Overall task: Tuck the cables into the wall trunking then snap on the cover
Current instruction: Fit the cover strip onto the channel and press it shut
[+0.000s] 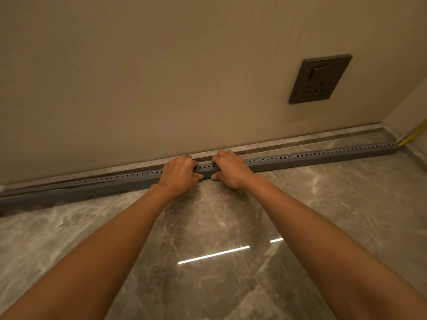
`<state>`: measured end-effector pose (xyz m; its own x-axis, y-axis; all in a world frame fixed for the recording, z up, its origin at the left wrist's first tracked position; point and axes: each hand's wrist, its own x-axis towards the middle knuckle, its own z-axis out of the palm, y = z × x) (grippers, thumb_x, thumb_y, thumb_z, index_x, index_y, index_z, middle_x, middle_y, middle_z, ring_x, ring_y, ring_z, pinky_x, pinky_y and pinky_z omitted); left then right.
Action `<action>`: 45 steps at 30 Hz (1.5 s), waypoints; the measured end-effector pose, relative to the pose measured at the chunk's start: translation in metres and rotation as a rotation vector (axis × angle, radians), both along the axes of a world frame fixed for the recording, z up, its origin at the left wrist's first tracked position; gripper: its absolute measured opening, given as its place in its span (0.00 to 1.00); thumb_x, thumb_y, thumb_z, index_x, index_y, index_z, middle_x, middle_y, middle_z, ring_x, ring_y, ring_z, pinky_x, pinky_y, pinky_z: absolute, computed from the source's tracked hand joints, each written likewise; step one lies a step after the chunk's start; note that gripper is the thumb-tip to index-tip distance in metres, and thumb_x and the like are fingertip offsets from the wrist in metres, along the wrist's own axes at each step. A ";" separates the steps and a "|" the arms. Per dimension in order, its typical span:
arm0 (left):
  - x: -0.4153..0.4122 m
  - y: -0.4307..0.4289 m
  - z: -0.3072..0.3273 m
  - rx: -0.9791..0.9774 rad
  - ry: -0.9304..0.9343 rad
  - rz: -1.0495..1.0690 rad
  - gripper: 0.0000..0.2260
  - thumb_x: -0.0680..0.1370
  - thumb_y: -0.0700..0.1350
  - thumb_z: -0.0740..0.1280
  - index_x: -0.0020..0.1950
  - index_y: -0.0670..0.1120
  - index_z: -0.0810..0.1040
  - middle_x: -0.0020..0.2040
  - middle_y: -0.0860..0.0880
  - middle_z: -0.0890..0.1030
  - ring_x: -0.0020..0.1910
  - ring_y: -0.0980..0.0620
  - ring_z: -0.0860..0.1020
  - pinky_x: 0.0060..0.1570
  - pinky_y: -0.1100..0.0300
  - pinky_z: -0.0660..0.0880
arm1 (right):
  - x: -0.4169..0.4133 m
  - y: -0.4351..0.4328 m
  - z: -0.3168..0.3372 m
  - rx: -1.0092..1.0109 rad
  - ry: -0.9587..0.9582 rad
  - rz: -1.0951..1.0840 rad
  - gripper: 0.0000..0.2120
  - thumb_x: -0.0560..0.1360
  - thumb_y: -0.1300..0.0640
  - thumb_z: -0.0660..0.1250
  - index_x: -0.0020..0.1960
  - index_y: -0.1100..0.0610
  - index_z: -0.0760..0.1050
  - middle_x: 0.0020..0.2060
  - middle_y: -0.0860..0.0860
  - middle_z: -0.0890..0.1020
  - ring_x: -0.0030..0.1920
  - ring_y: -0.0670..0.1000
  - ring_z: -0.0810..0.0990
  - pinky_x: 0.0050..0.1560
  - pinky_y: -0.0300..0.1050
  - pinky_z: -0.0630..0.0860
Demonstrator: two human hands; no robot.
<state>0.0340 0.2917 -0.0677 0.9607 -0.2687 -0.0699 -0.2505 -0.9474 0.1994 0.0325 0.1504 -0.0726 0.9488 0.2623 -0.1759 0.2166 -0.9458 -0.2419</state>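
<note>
two bare forearms over polished marble floor [219, 227]. left hand [179, 173] and right hand [231, 169] side by side, fingers curled tight over grey trunking [300, 158] along wall foot. yellow cable [413, 133] at right end. socket [320, 78] above.

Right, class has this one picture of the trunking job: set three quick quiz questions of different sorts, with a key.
1. True or false: both hands grip the grey trunking side by side.
2. Which sits on the wall above the right stretch? A) a socket B) a clock C) a shelf
3. What colour is the cable at the trunking's far right end?

Key: 1. True: left hand and right hand. 2. A, the socket. 3. Yellow cable.
</note>
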 end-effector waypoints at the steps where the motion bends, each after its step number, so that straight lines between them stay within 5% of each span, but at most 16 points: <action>1: 0.000 0.000 0.000 -0.027 0.010 0.010 0.15 0.75 0.49 0.67 0.57 0.42 0.79 0.55 0.42 0.80 0.55 0.41 0.76 0.50 0.54 0.73 | 0.000 0.000 0.002 0.005 0.007 -0.013 0.19 0.76 0.54 0.66 0.63 0.61 0.71 0.63 0.58 0.72 0.64 0.59 0.69 0.64 0.53 0.68; 7: -0.005 0.019 0.002 -0.210 0.113 0.031 0.16 0.75 0.47 0.68 0.61 0.43 0.77 0.58 0.41 0.78 0.58 0.43 0.75 0.56 0.51 0.72 | -0.003 0.006 0.006 -0.008 0.052 -0.083 0.20 0.75 0.52 0.68 0.63 0.60 0.72 0.63 0.58 0.73 0.64 0.59 0.71 0.64 0.53 0.67; 13: -0.006 0.082 0.010 -0.224 0.166 0.123 0.14 0.74 0.49 0.70 0.55 0.42 0.80 0.52 0.40 0.83 0.50 0.43 0.79 0.51 0.51 0.75 | -0.007 0.048 0.007 0.041 0.028 -0.068 0.18 0.75 0.50 0.67 0.60 0.59 0.74 0.61 0.58 0.75 0.62 0.59 0.73 0.65 0.52 0.67; 28: -0.001 0.093 0.005 -0.028 0.094 0.065 0.12 0.76 0.47 0.66 0.54 0.41 0.80 0.53 0.38 0.81 0.53 0.39 0.77 0.48 0.52 0.74 | -0.003 0.091 0.004 0.067 0.024 -0.069 0.18 0.75 0.53 0.68 0.61 0.59 0.74 0.61 0.55 0.75 0.63 0.59 0.71 0.64 0.56 0.66; 38: 0.004 0.111 0.004 -0.227 0.185 0.011 0.11 0.75 0.48 0.68 0.51 0.42 0.81 0.47 0.39 0.82 0.43 0.44 0.76 0.40 0.58 0.66 | -0.002 0.095 0.007 0.049 0.055 -0.126 0.21 0.74 0.51 0.69 0.65 0.56 0.73 0.62 0.57 0.75 0.64 0.59 0.72 0.65 0.54 0.66; 45: 0.004 0.168 0.014 -0.245 0.234 0.050 0.12 0.76 0.47 0.68 0.55 0.42 0.81 0.51 0.41 0.83 0.51 0.43 0.79 0.46 0.57 0.71 | -0.001 0.133 0.012 0.111 0.107 -0.117 0.18 0.72 0.50 0.71 0.59 0.58 0.76 0.57 0.56 0.81 0.60 0.58 0.76 0.60 0.51 0.70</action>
<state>0.0383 0.4600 -0.0540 0.9387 -0.2580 -0.2287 -0.1258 -0.8739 0.4695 0.0316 0.2830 -0.0604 0.9514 0.1749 -0.2536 0.0743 -0.9292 -0.3620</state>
